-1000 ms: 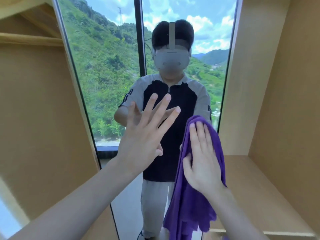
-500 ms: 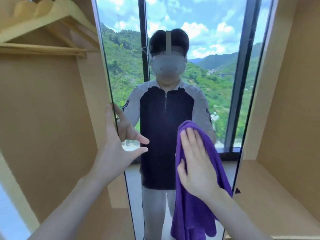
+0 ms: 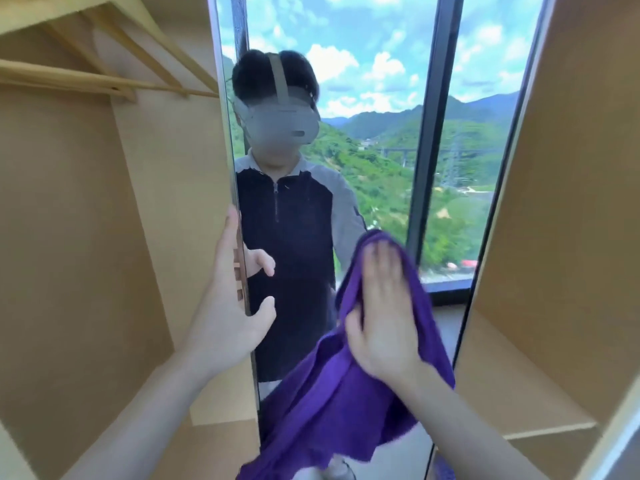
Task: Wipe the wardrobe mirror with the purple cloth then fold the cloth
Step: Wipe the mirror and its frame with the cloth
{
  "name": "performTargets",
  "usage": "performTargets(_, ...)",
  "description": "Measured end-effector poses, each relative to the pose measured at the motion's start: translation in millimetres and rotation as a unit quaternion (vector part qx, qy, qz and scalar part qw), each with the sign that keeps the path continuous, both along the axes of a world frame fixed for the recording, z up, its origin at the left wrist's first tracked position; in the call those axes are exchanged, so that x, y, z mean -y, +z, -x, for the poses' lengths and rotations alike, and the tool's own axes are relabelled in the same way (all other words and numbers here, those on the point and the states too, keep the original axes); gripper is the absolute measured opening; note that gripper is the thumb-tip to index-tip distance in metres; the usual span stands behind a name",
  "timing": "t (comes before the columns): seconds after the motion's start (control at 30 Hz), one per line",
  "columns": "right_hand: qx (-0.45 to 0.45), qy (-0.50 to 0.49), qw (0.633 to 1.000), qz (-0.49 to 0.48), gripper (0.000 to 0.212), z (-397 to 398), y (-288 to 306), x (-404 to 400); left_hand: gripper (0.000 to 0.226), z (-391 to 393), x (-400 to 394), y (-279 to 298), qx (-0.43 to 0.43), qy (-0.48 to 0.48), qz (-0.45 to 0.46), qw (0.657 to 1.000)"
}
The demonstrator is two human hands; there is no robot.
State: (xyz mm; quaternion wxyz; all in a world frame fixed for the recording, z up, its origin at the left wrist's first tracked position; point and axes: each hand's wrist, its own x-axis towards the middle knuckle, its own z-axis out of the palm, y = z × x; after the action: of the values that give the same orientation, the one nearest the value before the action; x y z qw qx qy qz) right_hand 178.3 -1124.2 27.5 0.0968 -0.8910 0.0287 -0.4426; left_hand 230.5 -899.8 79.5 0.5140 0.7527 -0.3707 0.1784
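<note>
The tall wardrobe mirror (image 3: 381, 140) fills the middle of the head view and reflects a person, windows and green hills. My left hand (image 3: 230, 306) holds the mirror's left edge, fingers behind the edge and thumb on the glass. My right hand (image 3: 384, 313) lies flat with straight fingers, pressing the purple cloth (image 3: 332, 403) against the lower glass. The cloth hangs down loosely below my palm, and its lower end runs out of view.
Light wooden wardrobe panels (image 3: 86, 237) stand to the left, with a wooden rail (image 3: 104, 83) and hangers high up. On the right is an open wooden compartment with a shelf (image 3: 519, 386). The mirror's right edge (image 3: 485, 271) meets that compartment.
My left hand has left the glass face and taken hold of the mirror's left edge. The mirror has swung, showing more window. My right hand kept the cloth on the glass and shifted slightly.
</note>
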Motion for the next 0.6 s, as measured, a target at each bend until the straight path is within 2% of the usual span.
performTargets(0.07, -0.063, 0.081, 0.988, 0.119, 0.089, 2.2, -26.7, -20.2, 0.119, -2.1, -2.8, 0.8, -0.006, -0.019, -0.001, 1.000)
performTargets(0.13, -0.059, 0.126, 0.977, 0.162, 0.087, -6.3, -17.8, -35.8, 0.119, -3.8, -4.7, 2.4, -0.011, -0.040, -0.001, 0.999)
performTargets(0.23, 0.011, 0.113, 0.985, 0.131, 0.090, -25.4, 44.8, -49.5, 0.112, -1.2, -7.5, 3.7, -0.039, -0.070, 0.008, 0.997)
performTargets(0.33, 0.111, 0.032, 0.993, 0.040, 0.091, -35.0, 110.0, -39.2, 0.115, 0.0, -9.7, 2.8, -0.035, -0.067, -0.016, 0.997)
performTargets(0.4, 0.150, -0.025, 0.988, -0.011, 0.091, -36.0, 122.7, -40.7, 0.117, -0.7, -10.6, 2.1, -0.029, -0.058, -0.028, 0.997)
performTargets(0.43, 0.146, -0.029, 0.989, 0.000, 0.091, -36.5, 116.8, -46.1, 0.117, -0.8, -10.7, 1.9, -0.029, -0.056, -0.029, 0.998)
performTargets(0.5, 0.090, 0.052, 0.991, 0.084, 0.092, -35.4, 85.6, -57.4, 0.114, -0.7, -11.6, 2.0, -0.034, -0.062, -0.020, 0.997)
performTargets(0.6, -0.024, 0.175, 0.959, 0.223, 0.098, -25.9, 34.6, -58.1, 0.109, -2.3, -14.1, 3.2, -0.045, -0.085, 0.006, 0.995)
